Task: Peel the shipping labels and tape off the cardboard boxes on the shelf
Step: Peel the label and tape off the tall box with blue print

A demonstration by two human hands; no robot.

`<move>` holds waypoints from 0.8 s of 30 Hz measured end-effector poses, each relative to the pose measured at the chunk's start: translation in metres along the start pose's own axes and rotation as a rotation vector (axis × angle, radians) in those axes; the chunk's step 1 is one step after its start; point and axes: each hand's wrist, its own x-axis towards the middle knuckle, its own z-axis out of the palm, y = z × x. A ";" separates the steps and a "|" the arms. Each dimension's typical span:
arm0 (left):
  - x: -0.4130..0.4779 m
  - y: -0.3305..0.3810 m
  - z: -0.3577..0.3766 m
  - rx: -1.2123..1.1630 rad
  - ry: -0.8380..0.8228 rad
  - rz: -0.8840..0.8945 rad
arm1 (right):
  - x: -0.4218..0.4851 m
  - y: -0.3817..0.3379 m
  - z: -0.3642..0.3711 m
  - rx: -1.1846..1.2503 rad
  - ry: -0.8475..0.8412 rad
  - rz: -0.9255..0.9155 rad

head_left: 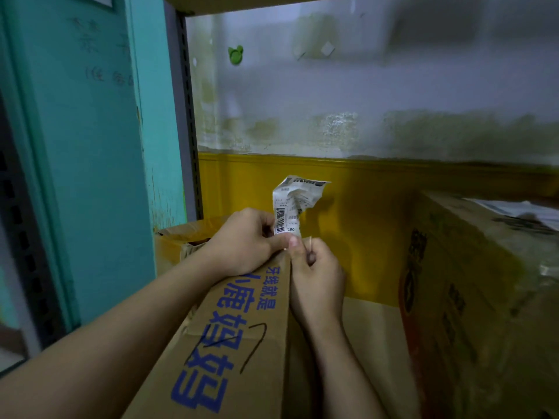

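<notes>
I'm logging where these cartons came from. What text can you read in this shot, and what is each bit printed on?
"牙线就是": small blue print on the cardboard box.
"小鹿妈妈": large blue print on the same box, first character partly hidden.
"050": on the shipping label, beside its barcode; the rest of its print is too small to read.
Teal panel: faint raised marks, unreadable.
Right-hand box: dark print, too blurred to read.
</notes>
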 end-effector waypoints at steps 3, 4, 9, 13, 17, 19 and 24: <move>0.002 0.001 0.001 0.059 -0.002 0.004 | 0.000 0.001 0.002 0.014 0.047 -0.008; 0.002 0.001 0.001 0.068 -0.004 0.007 | 0.000 0.002 0.003 0.019 0.059 -0.006; 0.003 0.002 0.002 0.070 -0.021 0.020 | 0.000 0.004 0.006 0.028 0.103 -0.024; 0.003 0.001 0.002 0.079 -0.019 0.038 | 0.000 0.005 0.007 0.025 0.123 -0.031; 0.002 0.001 0.001 0.062 -0.011 0.047 | 0.000 0.005 0.007 0.024 0.129 -0.030; 0.002 0.000 0.001 0.057 -0.004 0.058 | 0.000 0.004 0.007 0.023 0.125 -0.026; 0.002 -0.002 0.000 0.055 0.017 0.070 | -0.001 0.003 0.007 0.046 0.133 -0.025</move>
